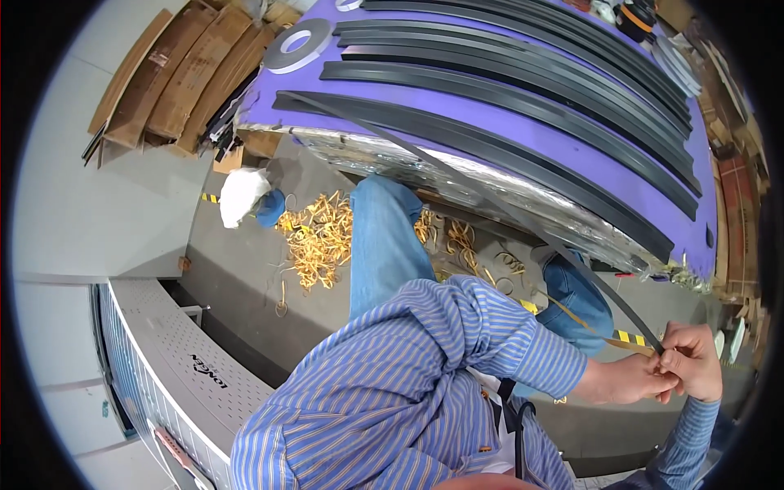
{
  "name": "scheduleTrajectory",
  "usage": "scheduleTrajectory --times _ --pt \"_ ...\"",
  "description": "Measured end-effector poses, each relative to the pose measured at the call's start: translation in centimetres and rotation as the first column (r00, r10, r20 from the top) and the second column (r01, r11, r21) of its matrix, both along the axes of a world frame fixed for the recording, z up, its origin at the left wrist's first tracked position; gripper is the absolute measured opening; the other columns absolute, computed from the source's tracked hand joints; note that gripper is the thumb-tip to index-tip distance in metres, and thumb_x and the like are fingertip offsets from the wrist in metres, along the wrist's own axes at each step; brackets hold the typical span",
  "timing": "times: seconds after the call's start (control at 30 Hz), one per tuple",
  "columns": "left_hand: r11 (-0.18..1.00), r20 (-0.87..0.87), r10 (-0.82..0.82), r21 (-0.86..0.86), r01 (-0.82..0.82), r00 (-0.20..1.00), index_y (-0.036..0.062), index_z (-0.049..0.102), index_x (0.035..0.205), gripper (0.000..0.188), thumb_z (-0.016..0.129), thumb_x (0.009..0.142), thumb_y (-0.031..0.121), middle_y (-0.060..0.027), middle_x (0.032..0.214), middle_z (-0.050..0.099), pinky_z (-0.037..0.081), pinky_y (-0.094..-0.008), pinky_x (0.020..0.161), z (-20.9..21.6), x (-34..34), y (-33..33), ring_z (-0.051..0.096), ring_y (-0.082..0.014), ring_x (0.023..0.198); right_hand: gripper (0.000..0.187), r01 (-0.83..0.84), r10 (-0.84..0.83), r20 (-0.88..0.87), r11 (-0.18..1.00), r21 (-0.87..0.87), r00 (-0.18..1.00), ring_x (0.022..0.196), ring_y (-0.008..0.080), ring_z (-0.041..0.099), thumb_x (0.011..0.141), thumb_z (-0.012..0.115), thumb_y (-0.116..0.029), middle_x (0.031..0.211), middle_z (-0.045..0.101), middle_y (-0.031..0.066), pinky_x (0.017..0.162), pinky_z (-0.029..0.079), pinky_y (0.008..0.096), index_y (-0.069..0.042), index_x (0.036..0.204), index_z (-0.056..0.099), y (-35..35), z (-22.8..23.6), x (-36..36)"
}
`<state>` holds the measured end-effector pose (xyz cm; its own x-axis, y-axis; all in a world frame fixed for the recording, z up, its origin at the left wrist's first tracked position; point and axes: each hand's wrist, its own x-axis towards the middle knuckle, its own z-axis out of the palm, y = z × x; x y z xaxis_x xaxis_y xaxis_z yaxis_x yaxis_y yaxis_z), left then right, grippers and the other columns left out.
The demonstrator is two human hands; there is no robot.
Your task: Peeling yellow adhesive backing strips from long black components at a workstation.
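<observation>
Both hands meet at the far right, beyond the table's near edge. My right hand [692,361] pinches the end of a long, narrow dark grey strip [563,247], which slants across the table's near edge to the far left. My left hand [625,380] reaches over beside it, fingers closed against the right hand's fingertips; what they grip is hidden. A thin tan backing strip [576,320] trails from the fingers toward my legs. Long black profiles [490,143] lie side by side on the purple tabletop [367,91].
Curled yellow-tan strips [318,249] are heaped on the floor by my legs. Near them sits a white bag [242,198]. A tape roll [298,46] rests at the table's far left. Cardboard boxes [167,69] stand beyond; a grey perforated panel [175,347] is at lower left.
</observation>
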<state>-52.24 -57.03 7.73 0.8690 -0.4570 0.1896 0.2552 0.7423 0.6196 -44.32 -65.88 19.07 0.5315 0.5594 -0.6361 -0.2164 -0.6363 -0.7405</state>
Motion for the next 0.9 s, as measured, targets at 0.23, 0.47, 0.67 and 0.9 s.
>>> scheduleTrajectory --times 0.23,0.47,0.67,0.9 --pt "0.996 0.009 -0.094 -0.003 0.094 0.996 0.0043 0.054 0.088 0.017 0.047 0.093 0.019 -0.0019 0.084 0.055 0.043 -0.0266 0.071 0.9 1.2 -0.8 0.052 -0.0096 0.077 0.032 0.121 -0.115 0.158 0.992 -0.032 0.981 0.041 0.0095 0.049 0.078 0.071 -0.021 0.06 0.054 0.0047 0.034 0.034 0.0204 0.008 0.087 0.063 -0.6 1.3 -0.9" --pt "1.0 0.021 0.025 0.006 -0.025 0.999 0.0041 0.057 0.1 0.02 0.048 0.094 0.021 -0.0064 0.096 0.059 0.045 -0.0307 0.08 0.5 1.7 0.4 0.055 -0.014 0.084 0.036 -0.141 0.148 0.125 0.988 -0.065 0.981 0.044 0.0088 0.053 0.084 0.064 -0.029 0.059 0.06 0.0039 0.041 0.04 0.0205 0.003 0.068 0.06 0.7 3.3 1.3" --pt "0.996 -0.049 -0.089 0.01 0.09 0.995 0.004 0.054 0.11 0.022 0.05 0.095 0.018 -0.005 0.107 0.057 0.043 -0.0285 0.085 1.0 2.4 0.8 0.053 -0.0096 0.097 0.024 0.024 -0.024 0.083 1.0 0.002 0.996 0.043 0.0079 0.051 0.088 0.061 -0.021 0.062 0.06 0.0031 0.04 0.04 0.0197 0.001 0.078 0.061 -0.2 3.1 0.8" --pt "0.928 -0.041 0.067 0.37 -0.047 0.997 0.0007 0.053 0.12 0.031 0.054 0.093 0.016 -0.0046 0.11 0.059 0.041 -0.025 0.09 -2.2 1.9 4.7 0.053 -0.0097 0.102 0.019 0.181 -0.278 0.331 0.938 0.296 0.901 0.041 0.0052 0.046 0.089 0.059 -0.02 0.074 0.063 0.0033 0.04 0.037 0.0165 -0.002 0.085 0.061 -1.7 1.5 4.0"
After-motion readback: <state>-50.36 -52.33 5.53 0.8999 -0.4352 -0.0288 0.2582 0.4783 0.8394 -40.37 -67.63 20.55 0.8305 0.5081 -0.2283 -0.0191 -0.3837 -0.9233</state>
